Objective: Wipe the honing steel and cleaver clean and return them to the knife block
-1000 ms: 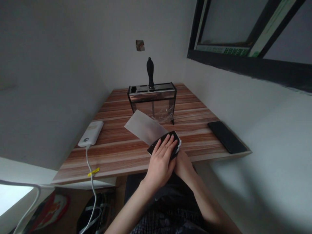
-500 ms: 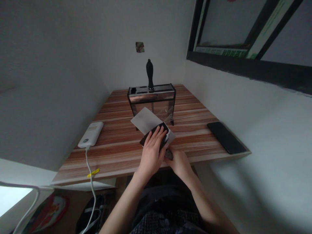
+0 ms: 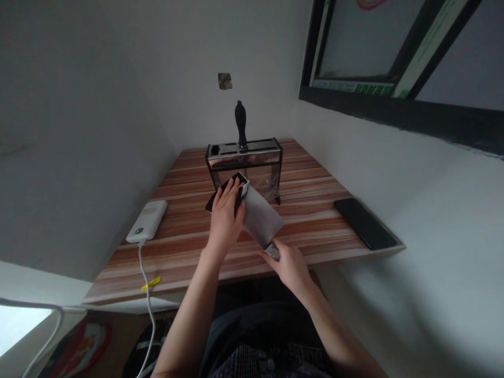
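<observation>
My right hand (image 3: pixel 292 263) grips the short grey handle of a cleaver (image 3: pixel 263 211) near the table's front edge. Its broad, pale grey blade points away and to the left. Over the blade's far end, my left hand (image 3: pixel 225 216) presses a flat black piece (image 3: pixel 211 202) with straight edges and a whitish part at its right side. Whether it is card or cloth I cannot tell. The fingers lie along its top, and the thumb side is partly hidden. Just behind stands a knife block (image 3: pixel 262 157) with clear sides and a metal top, holding one black-handled tool (image 3: pixel 240 123).
A white power bank (image 3: pixel 147 220) with a white cable (image 3: pixel 145 273) lies at the left of the striped wooden table (image 3: pixel 315 231). Near the front left edge is a yellow strip (image 3: pixel 151 283). A black phone (image 3: pixel 366 223) lies at the right, beside the wall.
My left hand has slid the black piece away and to the left along the blade, baring the part near the handle. My right hand stays in nearly the same place.
</observation>
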`<control>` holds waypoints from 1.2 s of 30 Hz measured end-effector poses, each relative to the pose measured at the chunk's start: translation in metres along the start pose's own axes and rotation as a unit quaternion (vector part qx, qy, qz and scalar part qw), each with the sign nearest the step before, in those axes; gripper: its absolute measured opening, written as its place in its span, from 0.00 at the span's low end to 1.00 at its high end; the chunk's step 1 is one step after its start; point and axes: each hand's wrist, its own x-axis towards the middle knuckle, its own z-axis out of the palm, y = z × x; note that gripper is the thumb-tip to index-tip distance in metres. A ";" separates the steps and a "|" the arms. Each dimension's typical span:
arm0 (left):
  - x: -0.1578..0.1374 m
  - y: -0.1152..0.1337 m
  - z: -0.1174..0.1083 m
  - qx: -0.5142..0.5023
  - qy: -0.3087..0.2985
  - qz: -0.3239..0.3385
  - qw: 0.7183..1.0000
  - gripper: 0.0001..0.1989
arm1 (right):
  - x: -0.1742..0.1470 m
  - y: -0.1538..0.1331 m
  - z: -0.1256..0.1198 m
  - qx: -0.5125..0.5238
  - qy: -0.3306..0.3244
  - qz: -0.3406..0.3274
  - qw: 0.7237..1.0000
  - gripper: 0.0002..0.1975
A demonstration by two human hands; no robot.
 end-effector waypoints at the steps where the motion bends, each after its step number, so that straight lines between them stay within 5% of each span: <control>1: 0.001 0.001 0.000 0.002 0.002 0.001 1.000 0.22 | 0.000 0.000 0.000 -0.002 0.003 0.001 1.000 0.09; 8: -0.008 0.011 0.001 0.008 -0.008 0.008 1.000 0.22 | 0.000 -0.001 -0.001 -0.005 -0.005 0.010 1.000 0.10; 20: -0.067 0.070 0.022 -0.086 -0.177 0.097 0.976 0.25 | 0.004 0.016 0.012 0.036 -0.006 0.028 0.999 0.17; 36: -0.033 0.052 0.019 -0.025 -0.134 0.096 0.986 0.23 | 0.033 0.008 -0.003 0.200 -0.017 -0.068 0.977 0.13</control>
